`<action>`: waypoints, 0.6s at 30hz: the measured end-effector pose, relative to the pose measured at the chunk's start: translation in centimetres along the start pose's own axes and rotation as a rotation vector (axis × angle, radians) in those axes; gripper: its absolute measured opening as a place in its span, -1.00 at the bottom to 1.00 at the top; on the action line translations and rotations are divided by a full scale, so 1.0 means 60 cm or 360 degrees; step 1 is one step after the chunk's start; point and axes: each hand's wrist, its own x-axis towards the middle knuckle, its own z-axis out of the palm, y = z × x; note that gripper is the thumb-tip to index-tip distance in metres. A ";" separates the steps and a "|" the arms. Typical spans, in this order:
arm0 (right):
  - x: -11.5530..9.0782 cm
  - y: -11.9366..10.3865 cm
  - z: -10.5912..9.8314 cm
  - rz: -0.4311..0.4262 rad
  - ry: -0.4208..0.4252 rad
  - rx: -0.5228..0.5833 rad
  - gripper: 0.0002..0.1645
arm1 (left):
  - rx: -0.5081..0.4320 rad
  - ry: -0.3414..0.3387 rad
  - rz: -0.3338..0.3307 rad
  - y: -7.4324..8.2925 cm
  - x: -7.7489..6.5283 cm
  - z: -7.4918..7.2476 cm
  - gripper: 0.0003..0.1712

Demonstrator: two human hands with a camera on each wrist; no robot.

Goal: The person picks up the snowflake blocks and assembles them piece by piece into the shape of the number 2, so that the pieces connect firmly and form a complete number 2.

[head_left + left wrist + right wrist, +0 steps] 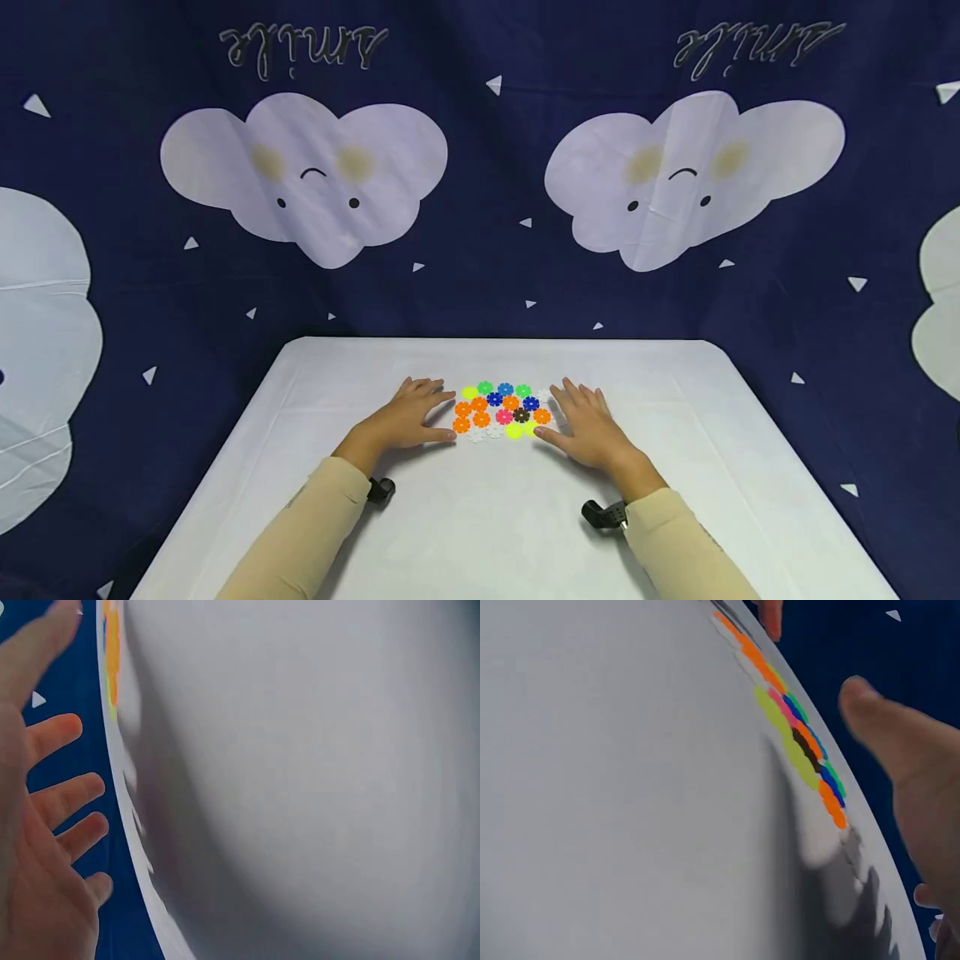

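Note:
Flat, notched plastic discs like snowflake building pieces lie in a loose block on the white table, between my two hands. Among them are an orange disc (461, 425), a pink disc (504, 417), a brown disc (521, 415), a green disc (485, 388), a light blue disc (506, 389) and a white disc (495, 432). My left hand (408, 417) is at the block's left side, fingers spread and holding nothing. On the right side, my right hand (588, 425) has its fingers extended too, its thumb by a yellow disc (531, 428). Whether that thumb touches it I cannot tell.
The white table (480, 517) has rounded far corners. Behind it hangs a dark blue cloth (495, 183) printed with clouds and small white triangles. A black wrist device (381, 492) sits at the left cuff, another black wrist device (602, 514) at the right.

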 end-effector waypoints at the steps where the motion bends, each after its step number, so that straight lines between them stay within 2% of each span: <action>1: 0.000 -0.001 0.003 -0.0027 0.0011 0.0001 0.13 | -0.0021 0.0009 0.0014 0.003 0.001 0.002 -0.04; 7: -0.003 -0.014 0.020 -0.0153 0.0065 0.0026 0.01 | -0.0022 0.0064 0.0128 0.020 0.006 0.009 -0.27; 13: -0.007 -0.027 0.031 -0.0171 0.0078 0.0072 -0.12 | 0.0105 0.0067 0.0243 0.029 0.014 0.015 -0.53; 18: -0.010 -0.035 0.037 -0.0204 0.0106 0.0115 -0.25 | 0.0183 0.0040 0.0284 0.042 0.017 0.010 -0.67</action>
